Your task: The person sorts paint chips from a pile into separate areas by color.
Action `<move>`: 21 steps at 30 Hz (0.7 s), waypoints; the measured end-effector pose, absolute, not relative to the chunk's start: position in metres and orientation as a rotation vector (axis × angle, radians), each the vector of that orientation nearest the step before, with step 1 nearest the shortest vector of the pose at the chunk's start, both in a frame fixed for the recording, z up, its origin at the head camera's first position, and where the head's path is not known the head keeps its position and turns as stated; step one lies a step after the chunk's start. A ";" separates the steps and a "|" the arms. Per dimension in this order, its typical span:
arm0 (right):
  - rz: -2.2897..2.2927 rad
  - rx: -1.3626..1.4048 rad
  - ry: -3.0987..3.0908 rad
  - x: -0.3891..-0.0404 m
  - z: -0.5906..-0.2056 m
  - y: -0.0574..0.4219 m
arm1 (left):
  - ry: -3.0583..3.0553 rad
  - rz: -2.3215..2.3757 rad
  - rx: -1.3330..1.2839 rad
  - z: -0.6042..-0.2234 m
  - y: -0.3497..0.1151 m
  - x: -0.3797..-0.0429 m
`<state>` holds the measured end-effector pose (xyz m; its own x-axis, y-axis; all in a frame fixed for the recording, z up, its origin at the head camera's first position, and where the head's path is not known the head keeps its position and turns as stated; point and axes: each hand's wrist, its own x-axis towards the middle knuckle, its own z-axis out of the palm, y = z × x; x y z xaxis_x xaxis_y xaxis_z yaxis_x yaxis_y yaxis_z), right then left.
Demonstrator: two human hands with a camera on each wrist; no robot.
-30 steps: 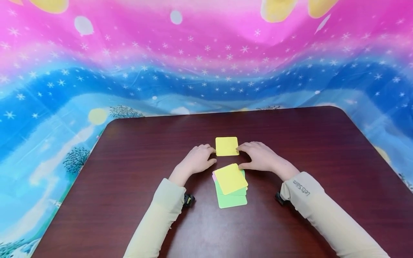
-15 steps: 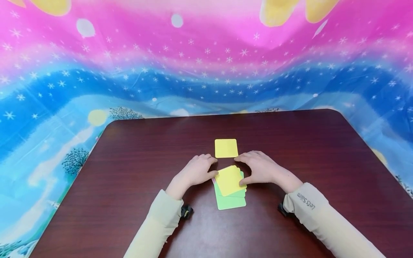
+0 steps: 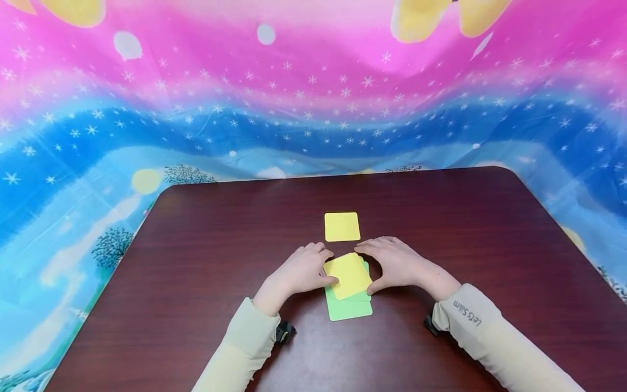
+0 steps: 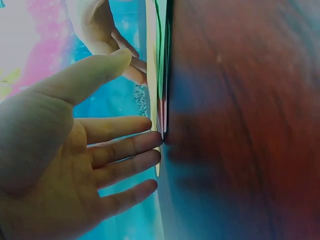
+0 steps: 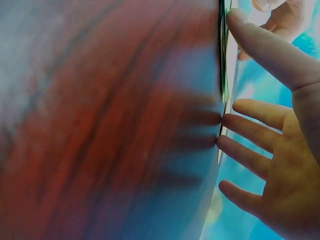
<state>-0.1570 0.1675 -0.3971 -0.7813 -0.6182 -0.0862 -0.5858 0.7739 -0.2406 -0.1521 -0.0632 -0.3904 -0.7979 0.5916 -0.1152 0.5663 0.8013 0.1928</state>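
Note:
A loose pile of square cards lies on the dark wooden table, with a tilted yellow card on top and green cards fanned out beneath it. Seen edge-on in the left wrist view, the pile also has a pink card. My left hand is at its left side, thumb over the top card's left edge and fingers extended. On the opposite side my right hand has its thumb tip at the pile's right edge, its fingers stretched out by the far corner. Beyond them a separate yellow card lies flat.
The brown table has rounded far corners. A pink and blue patterned cloth hangs behind it and along its sides.
Both hands have drawn back from the far yellow card to the sides of the pile. That card and the pile stay about where they were.

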 end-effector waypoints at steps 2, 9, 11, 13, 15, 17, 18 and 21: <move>-0.295 -0.964 2.802 -0.156 -0.397 0.166 | 2.821 0.227 0.910 -0.391 -0.063 -0.150; -0.318 -1.018 2.783 -0.154 -0.395 0.162 | 2.809 0.225 0.925 -0.392 -0.062 -0.142; -0.323 -1.030 2.772 -0.154 -0.395 0.161 | 2.809 0.223 0.923 -0.391 -0.062 -0.141; -0.323 -1.029 2.766 -0.154 -0.396 0.161 | 2.813 0.216 0.929 -0.392 -0.062 -0.140; -0.325 -1.026 2.763 -0.154 -0.396 0.161 | 2.817 0.209 0.937 -0.393 -0.062 -0.140; -0.331 -1.019 2.763 -0.155 -0.397 0.161 | 2.822 0.197 0.945 -0.393 -0.062 -0.140; -0.333 -1.022 2.767 -0.155 -0.397 0.161 | 2.825 0.191 0.950 -0.393 -0.062 -0.140; -0.340 -1.017 2.773 -0.155 -0.397 0.161 | 2.830 0.174 0.957 -0.393 -0.061 -0.140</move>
<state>-0.1549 0.1614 -0.3968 -0.7534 -0.6528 -0.0781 -0.6146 0.7415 -0.2692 -0.1399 -0.0610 -0.3932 -0.7856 0.6101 -0.1034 0.5928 0.7899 0.1568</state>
